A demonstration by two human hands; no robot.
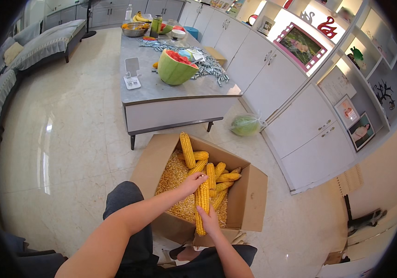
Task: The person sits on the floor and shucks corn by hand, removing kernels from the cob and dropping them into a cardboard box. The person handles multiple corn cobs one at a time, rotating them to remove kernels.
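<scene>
A dried yellow corn cob (202, 203) is upright in the picture over an open cardboard box (255, 198). My right hand (209, 219) is closed around its lower part. At its upper end, my left hand (194, 183) has thumb and fingertips together; whether they grip the cob or a loose kernel I cannot tell. Loose corn kernels (172, 177) cover the box's left side and bottom. Several whole cobs lie on them towards the back and right, and one cob (187, 150) leans near the back flap.
Beyond the box stands a grey-topped table (156, 92) with a cut watermelon (175, 71), a phone stand (132, 73), many small metallic cylinders (212, 67) and a metal bowl (135, 30). A green melon in a plastic bag (245, 125) lies on the floor beside white cabinets (309, 139).
</scene>
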